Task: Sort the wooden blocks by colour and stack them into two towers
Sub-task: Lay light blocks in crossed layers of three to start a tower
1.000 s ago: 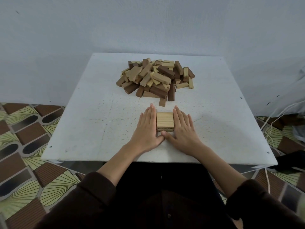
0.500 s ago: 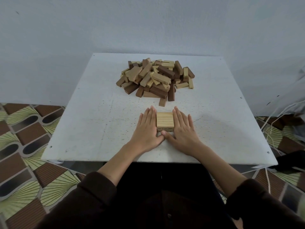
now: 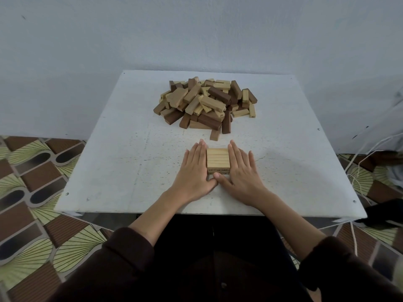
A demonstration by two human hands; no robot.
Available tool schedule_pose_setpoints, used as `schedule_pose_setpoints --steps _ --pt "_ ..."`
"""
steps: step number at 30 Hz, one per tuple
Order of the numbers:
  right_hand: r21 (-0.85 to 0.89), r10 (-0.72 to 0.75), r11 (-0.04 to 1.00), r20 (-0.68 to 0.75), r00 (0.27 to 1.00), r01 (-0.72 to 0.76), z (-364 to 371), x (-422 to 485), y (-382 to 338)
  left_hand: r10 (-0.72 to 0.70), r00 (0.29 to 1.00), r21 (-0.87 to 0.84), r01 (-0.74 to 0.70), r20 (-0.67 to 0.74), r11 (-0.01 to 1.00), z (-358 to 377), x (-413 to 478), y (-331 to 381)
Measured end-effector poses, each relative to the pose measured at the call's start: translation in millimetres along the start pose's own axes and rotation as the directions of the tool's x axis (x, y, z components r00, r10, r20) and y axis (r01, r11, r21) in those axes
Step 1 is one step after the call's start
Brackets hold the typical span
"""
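Observation:
A low square stack of light wooden blocks (image 3: 218,158) stands on the white table (image 3: 122,162), near the front middle. My left hand (image 3: 194,171) lies flat on the table with its fingers straight, pressed against the stack's left side. My right hand (image 3: 241,171) lies flat against the stack's right side. Both thumbs meet at the stack's front edge. Behind it, toward the table's far side, a mixed pile of light and dark brown blocks (image 3: 206,104) lies jumbled. One brown block (image 3: 214,134) sits loose between the pile and the stack.
A pale wall rises right behind the table. Patterned floor tiles (image 3: 32,192) show on both sides. White cords (image 3: 357,171) and a dark object (image 3: 386,214) lie by the table's right edge.

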State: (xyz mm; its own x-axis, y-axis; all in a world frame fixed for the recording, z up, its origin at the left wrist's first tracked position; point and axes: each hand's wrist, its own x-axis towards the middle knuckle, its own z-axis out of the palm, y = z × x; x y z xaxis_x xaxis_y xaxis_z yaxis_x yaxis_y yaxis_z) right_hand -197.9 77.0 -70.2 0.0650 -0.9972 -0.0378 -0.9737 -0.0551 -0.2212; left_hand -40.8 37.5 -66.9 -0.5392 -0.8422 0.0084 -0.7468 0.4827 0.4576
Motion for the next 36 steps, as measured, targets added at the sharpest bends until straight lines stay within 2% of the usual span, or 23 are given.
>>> schedule_pose_setpoints --steps 4,7,10,13,17,20,24,26,28,31,34,36 --pt "0.072 -0.015 0.997 -0.008 1.0 0.015 -3 -1 1 -0.008 0.999 -0.047 0.01 0.053 0.999 -5 -2 -3" --pt "0.298 0.022 0.955 -0.091 0.996 0.006 -14 -5 8 -0.017 0.995 -0.22 0.039 0.101 0.975 -19 -7 -9" --pt "0.442 0.16 0.896 -0.231 0.96 -0.042 -29 6 18 -0.057 0.998 -0.371 0.049 -0.01 0.927 -35 -7 -23" --pt "0.395 0.19 0.917 -0.331 0.924 -0.048 -44 39 29 -0.041 0.979 -0.248 -0.009 -0.199 0.969 -51 17 -34" --pt "0.367 0.128 0.93 -0.351 0.928 0.01 -72 96 31 -0.01 0.942 -0.126 -0.034 -0.336 0.991 -75 72 -38" --pt "0.305 0.033 0.949 -0.353 0.935 0.082 -89 136 27 -0.024 0.939 -0.103 -0.012 -0.342 0.995 -86 105 -40" --pt "0.222 -0.044 0.971 -0.199 0.979 0.089 -104 168 19 0.019 0.943 -0.031 -0.031 -0.333 0.999 -96 136 -44" --pt "0.097 -0.084 0.991 -0.121 0.989 0.096 -104 175 14 0.039 0.949 0.025 -0.033 -0.311 0.999 -97 146 -47" --pt "0.036 -0.094 0.995 -0.1 0.99 0.098 -97 179 14 0.076 0.952 0.046 -0.065 -0.298 0.997 -97 152 -47" --pt "0.161 -0.059 0.983 -0.171 0.984 0.087 -91 178 20 0.134 0.956 0.065 -0.121 -0.263 0.991 -97 158 -47" --pt "0.369 0.115 0.929 -0.316 0.942 0.01 -92 170 29 0.201 0.96 0.162 -0.171 -0.193 0.972 -98 162 -48" --pt "0.473 0.252 0.879 -0.355 0.9 -0.059 -93 161 36 0.249 0.957 0.246 -0.208 -0.148 0.947 -99 165 -49"
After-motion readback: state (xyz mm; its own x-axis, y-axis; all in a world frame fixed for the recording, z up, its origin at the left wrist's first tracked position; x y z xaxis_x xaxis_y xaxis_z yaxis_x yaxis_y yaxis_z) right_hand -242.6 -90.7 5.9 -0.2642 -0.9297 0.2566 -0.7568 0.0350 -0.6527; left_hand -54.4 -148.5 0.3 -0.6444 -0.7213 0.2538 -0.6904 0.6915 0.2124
